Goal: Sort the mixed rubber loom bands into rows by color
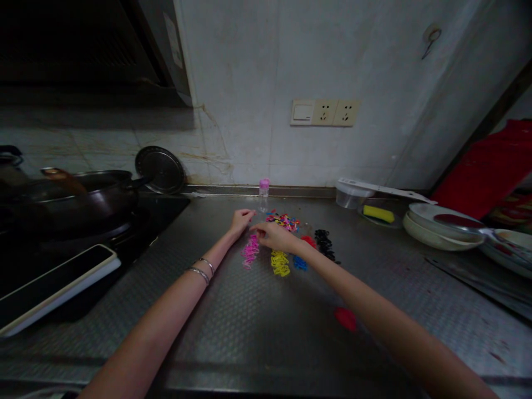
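Note:
My left hand (242,221) rests on the metal counter with its fingers curled together; whether it holds anything is too small to see. My right hand (275,236) reaches over the far end of a row of pink rubber bands (250,252), fingertips pinched on something I cannot make out. A heap of mixed-colour rubber bands (286,221) lies just beyond this hand. Nearer and to the right are sorted groups: yellow bands (280,263), blue bands (300,262), red bands (308,241) and black bands (325,244). The right wrist and forearm partly cover the red and blue ones.
A clear bottle with a pink cap (264,194) stands by the wall. At left are a pan (83,199) on the stove and a white-edged slab (62,288). A yellow sponge (378,214), stacked bowls (436,233) and a red oval (346,318) are at right.

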